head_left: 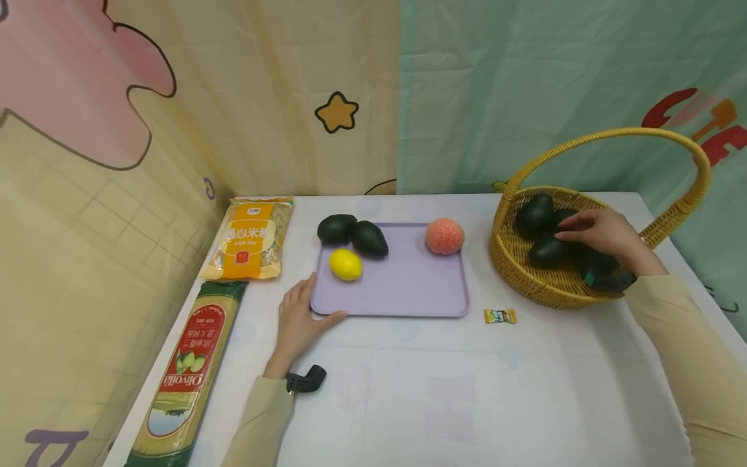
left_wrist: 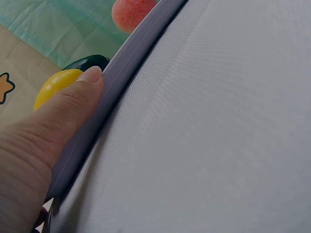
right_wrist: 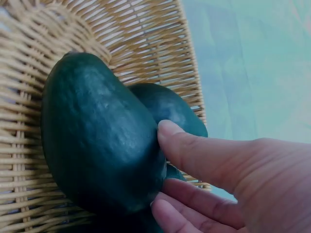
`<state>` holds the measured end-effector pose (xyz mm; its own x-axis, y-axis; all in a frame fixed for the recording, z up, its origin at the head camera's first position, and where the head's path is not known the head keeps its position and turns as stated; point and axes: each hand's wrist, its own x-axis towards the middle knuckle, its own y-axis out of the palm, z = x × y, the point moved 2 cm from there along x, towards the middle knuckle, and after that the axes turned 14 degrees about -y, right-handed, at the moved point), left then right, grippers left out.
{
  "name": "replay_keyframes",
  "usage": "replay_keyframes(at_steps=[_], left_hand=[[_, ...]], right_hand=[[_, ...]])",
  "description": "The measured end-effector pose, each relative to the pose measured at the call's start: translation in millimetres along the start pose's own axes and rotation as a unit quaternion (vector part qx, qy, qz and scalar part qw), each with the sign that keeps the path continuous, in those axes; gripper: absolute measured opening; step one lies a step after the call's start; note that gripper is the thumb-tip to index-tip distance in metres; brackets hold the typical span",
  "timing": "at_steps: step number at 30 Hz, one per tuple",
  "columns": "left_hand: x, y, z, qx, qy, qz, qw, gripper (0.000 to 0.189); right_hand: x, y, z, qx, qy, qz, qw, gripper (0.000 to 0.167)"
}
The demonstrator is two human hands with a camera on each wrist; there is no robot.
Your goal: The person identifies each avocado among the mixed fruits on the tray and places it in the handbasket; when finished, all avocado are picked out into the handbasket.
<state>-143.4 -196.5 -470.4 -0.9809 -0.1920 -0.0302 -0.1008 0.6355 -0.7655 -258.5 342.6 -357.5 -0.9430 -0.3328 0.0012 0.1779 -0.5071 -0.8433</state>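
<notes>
My left hand (head_left: 300, 322) rests at the near left corner of a lilac tray (head_left: 408, 285), fingers along its left side and thumb (left_wrist: 80, 97) lying on the front rim. On the tray are two dark green avocados (head_left: 370, 239), a yellow lemon (head_left: 346, 264) and a pink-orange peach (head_left: 445, 236). At the right, my right hand (head_left: 609, 237) reaches into a wicker basket (head_left: 528, 285) with several avocados inside. Its thumb and loosely bent fingers are right at one end of a large avocado (right_wrist: 102, 141), beside another avocado (right_wrist: 170, 109).
A small wrapped candy (head_left: 500, 316) lies between tray and basket. On the left are a yellow bag of pasta (head_left: 251, 237) and a long Olivoilà spaghetti pack (head_left: 189, 370). The basket's tall handle (head_left: 613, 133) arches over the right side. Patterned curtains (head_left: 467, 97) hang behind the white table.
</notes>
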Motion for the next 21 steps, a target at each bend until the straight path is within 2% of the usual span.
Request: replay_keyframes(at_steps=[7, 9, 21], left_hand=[[-1.3, 0.1, 0.6, -0.008, 0.001, -0.006, 1.0000, 0.103], [-0.6, 0.4, 1.3, 0.002, 0.002, -0.008, 1.0000, 0.104], [1.6, 1.5, 2.2, 0.006, -0.003, 0.006, 1.0000, 0.104]], right_hand=[[0.8, 2.6, -3.1, 0.004, 0.005, -0.009, 0.9999, 0.065], [0.9, 2.7, -4.4, -0.002, 0.005, -0.007, 1.0000, 0.066], [1.0, 4.4, -2.8, -0.027, -0.010, -0.012, 0.9995, 0.059]])
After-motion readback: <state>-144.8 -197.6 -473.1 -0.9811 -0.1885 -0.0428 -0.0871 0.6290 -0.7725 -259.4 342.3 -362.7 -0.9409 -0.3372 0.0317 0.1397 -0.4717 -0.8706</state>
